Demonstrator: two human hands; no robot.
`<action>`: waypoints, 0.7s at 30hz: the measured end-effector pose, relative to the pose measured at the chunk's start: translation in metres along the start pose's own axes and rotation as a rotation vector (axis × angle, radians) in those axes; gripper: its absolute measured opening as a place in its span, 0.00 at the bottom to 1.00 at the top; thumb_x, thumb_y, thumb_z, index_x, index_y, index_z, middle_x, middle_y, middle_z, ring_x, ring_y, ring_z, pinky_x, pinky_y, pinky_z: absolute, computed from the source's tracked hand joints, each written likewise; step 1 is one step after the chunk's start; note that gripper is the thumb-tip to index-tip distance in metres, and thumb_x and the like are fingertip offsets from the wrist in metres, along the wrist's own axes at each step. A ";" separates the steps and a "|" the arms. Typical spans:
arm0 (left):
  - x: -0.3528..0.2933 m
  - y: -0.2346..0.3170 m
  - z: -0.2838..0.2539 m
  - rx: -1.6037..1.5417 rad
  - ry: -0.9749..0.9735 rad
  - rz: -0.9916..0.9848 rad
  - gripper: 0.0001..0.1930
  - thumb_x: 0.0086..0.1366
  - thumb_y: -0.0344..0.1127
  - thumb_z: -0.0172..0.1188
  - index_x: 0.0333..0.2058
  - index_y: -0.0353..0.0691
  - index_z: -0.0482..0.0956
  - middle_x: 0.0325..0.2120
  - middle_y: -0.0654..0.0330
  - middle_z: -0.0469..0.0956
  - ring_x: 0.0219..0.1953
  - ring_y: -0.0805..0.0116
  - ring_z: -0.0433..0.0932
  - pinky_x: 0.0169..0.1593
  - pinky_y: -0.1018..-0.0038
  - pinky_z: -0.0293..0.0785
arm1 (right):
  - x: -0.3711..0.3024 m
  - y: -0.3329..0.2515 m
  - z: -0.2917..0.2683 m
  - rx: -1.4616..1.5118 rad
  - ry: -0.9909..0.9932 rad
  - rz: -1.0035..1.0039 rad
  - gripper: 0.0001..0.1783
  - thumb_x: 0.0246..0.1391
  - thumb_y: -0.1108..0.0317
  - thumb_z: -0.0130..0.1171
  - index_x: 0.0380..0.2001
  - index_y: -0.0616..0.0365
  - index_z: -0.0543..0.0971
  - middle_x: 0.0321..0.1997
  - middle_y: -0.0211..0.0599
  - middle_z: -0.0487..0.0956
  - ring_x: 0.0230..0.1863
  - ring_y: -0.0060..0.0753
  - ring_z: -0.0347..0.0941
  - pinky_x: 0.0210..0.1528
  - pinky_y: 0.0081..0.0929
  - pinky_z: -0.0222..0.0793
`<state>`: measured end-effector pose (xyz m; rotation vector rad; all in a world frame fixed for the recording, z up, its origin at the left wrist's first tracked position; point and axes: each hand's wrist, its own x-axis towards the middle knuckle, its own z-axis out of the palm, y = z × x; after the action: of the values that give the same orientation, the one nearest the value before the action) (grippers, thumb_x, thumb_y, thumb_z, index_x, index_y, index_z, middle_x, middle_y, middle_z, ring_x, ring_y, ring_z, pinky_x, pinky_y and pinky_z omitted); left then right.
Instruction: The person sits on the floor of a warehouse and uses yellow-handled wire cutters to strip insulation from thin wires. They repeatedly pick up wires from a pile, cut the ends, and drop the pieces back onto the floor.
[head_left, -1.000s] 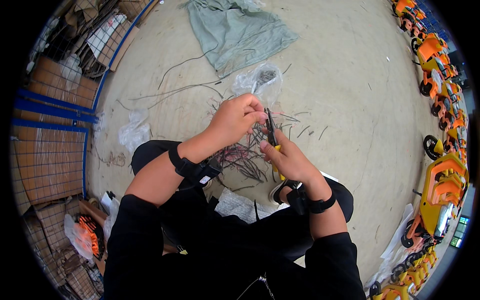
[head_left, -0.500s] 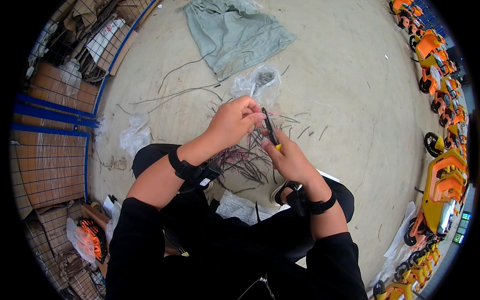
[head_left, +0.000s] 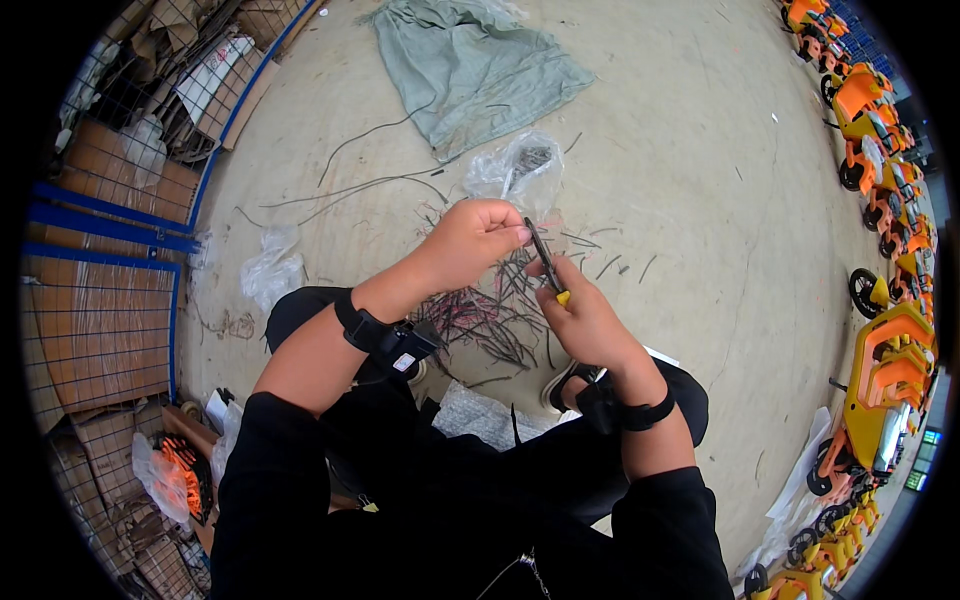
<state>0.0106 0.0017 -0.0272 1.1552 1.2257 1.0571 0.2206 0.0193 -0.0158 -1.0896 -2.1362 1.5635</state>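
Note:
My right hand (head_left: 585, 322) is wrapped round a slim black tool with a yellow end (head_left: 541, 252); its exact kind is not plain to see. The tool points up and a little left. Close by its far tip, my left hand (head_left: 475, 238) has thumb and fingers pinched together, and whatever lies between them is too small to make out. Below both hands a loose pile of cut cable pieces (head_left: 490, 330), mostly black and grey with thin red strands, is spread on the floor. Just beyond stands a clear plastic bag (head_left: 490, 172) holding a dark grey bundle.
Farther off lies a grey-green cloth (head_left: 470, 75). Long black cables (head_left: 350, 187) stretch to its left, near a crumpled clear plastic bag (head_left: 272, 268). Blue mesh cages (head_left: 100, 330) with cardboard line the left side. Orange and yellow small bikes (head_left: 880, 370) line the right. Bubble wrap (head_left: 485, 415) lies between my legs.
My right thumb and fingers have shifted slightly on the tool. The left hand's fingers have curled in a little more near its tip. The rest looks the same.

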 end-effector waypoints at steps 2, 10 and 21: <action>-0.001 0.002 0.000 -0.053 -0.016 -0.007 0.07 0.65 0.32 0.58 0.30 0.35 0.78 0.20 0.72 0.72 0.23 0.86 0.64 0.26 0.82 0.59 | -0.002 -0.006 -0.003 0.054 -0.043 0.042 0.15 0.60 0.71 0.50 0.51 0.59 0.69 0.38 0.49 0.78 0.39 0.46 0.75 0.42 0.35 0.69; -0.007 0.027 -0.003 -0.286 -0.136 -0.112 0.07 0.67 0.33 0.56 0.34 0.35 0.77 0.18 0.72 0.66 0.15 0.87 0.55 0.18 0.84 0.47 | -0.007 -0.015 -0.014 0.556 -0.256 0.243 0.14 0.63 0.71 0.48 0.51 0.57 0.69 0.24 0.22 0.66 0.22 0.15 0.61 0.25 0.17 0.59; -0.006 0.028 -0.005 -0.197 -0.030 -0.144 0.08 0.67 0.35 0.56 0.35 0.35 0.76 0.18 0.71 0.67 0.14 0.86 0.53 0.17 0.83 0.46 | 0.000 -0.015 -0.015 0.580 -0.203 0.237 0.15 0.62 0.68 0.51 0.52 0.56 0.69 0.20 0.17 0.63 0.18 0.10 0.55 0.20 0.15 0.51</action>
<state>0.0059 -0.0001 0.0009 0.9154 1.1365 1.0231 0.2237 0.0281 0.0032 -1.0310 -1.5209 2.2912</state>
